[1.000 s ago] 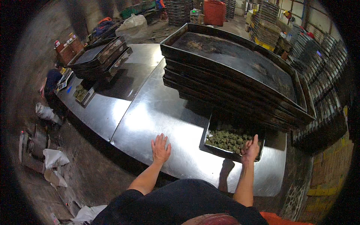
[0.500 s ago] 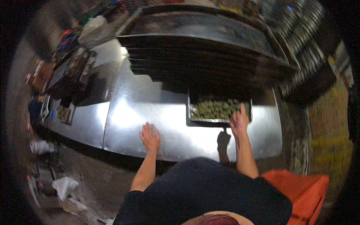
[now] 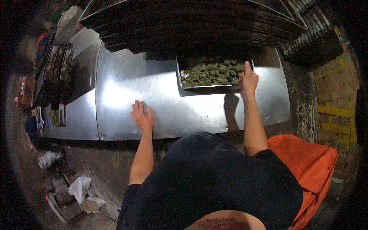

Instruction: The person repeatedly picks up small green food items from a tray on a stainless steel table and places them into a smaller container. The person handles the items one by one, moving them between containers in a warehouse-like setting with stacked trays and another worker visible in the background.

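Note:
A shallow metal tray (image 3: pixel 178 78) holds a heap of rough greenish-brown lumps (image 3: pixel 214 73) and stands on the shiny metal table (image 3: pixel 165 111). My right hand (image 3: pixel 249 81) is at the tray's right end, its thumb stretched forward along the rim and its fingers curled in at the wall, closed on the tray. Some of those fingers are hidden under the hand. Well to the left of the tray, my left hand (image 3: pixel 143 117) lies flat on the bare metal near the front edge, fingers spread, holding nothing.
A tall stack of dark trays (image 3: pixel 191 28) rises behind the filled tray. More stacked trays (image 3: pixel 316 48) stand at the far right. Dark narrow trays (image 3: pixel 57 73) sit on the table's left part. An orange cloth (image 3: pixel 303 165) hangs at my right; white bags (image 3: pixel 80 188) lie lower left.
The view has tipped, so the table sits higher in the picture. My right hand has shifted from the tray's near right corner along its right end. My left hand stays flat on the table.

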Available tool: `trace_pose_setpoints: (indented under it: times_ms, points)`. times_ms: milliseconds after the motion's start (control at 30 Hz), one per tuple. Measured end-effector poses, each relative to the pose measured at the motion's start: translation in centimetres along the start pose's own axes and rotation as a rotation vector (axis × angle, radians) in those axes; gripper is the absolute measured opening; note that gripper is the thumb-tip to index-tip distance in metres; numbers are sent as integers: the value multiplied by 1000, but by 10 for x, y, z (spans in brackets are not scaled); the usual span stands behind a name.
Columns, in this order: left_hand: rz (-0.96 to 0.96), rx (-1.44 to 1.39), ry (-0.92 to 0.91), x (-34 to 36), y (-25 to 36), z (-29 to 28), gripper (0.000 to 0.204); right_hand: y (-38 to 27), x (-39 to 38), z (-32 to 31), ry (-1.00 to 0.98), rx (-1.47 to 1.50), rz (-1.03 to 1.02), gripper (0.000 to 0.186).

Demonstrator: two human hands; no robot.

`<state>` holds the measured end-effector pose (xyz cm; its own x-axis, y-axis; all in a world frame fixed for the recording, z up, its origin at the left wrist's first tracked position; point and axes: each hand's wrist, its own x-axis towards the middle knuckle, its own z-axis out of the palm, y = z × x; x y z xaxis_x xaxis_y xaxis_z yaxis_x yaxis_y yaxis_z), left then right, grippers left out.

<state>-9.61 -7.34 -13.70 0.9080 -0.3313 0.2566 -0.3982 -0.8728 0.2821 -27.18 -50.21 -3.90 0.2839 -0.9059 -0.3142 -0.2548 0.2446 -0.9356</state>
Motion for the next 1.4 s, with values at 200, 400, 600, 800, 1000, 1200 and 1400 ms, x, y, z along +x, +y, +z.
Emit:
trace_pose_setpoints:
  times_ms: [200, 400, 600, 800, 1000, 1200, 1400]
  points:
    - [-47, -12, -13, 2, 0, 2, 45, -2, 2, 24, -116, -661, -788, 29]
    - [-18, 20, 10, 4, -5, 6, 45, 5, -13, 162, -487, -780, -1073, 59]
    - [-32, 90, -7, 10, -20, 19, 52, 57, 83, 263, -784, -1305, -1272, 47]
    - [8, -35, 4, -5, -2, -5, 50, 35, 54, 241, -711, -1417, -1141, 49]
    - [-32, 3, -1, -19, -4, -15, 49, 28, 39, 244, -724, -1424, -1148, 53]
    - [-61, -17, 20, -3, 1, -8, 48, 3, 49, 259, -770, -1462, -1094, 57]
    - [-66, -7, 16, -5, -3, -6, 48, -7, 36, 251, -851, -1469, -1003, 61]
